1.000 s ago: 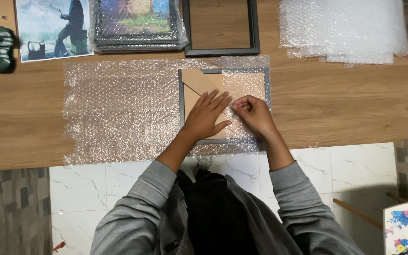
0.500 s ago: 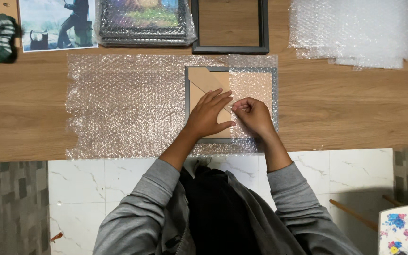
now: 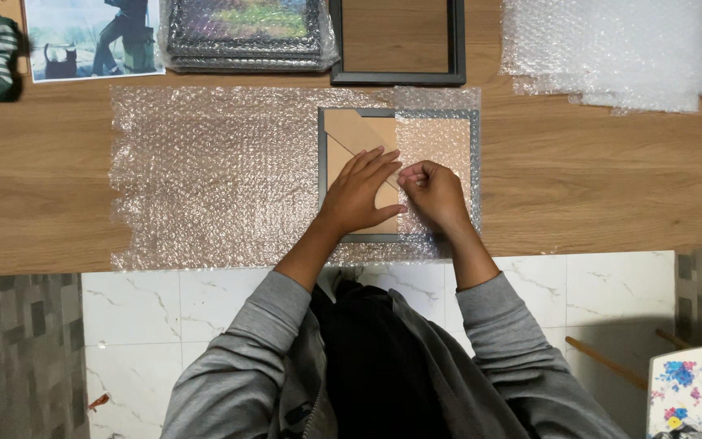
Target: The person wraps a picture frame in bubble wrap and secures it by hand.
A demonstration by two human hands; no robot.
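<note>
I see my right hand (image 3: 436, 195) with fingers (image 3: 410, 176) pinched shut on the folded edge of the bubble wrap sheet (image 3: 221, 175). My left hand (image 3: 359, 191) lies flat, fingers spread, pressing the brown back of the grey picture frame (image 3: 322, 175). The frame sits on the sheet's right end. Left of the frame the sheet lies bare; right of it, open tabletop (image 3: 603, 183) runs to the edge.
</note>
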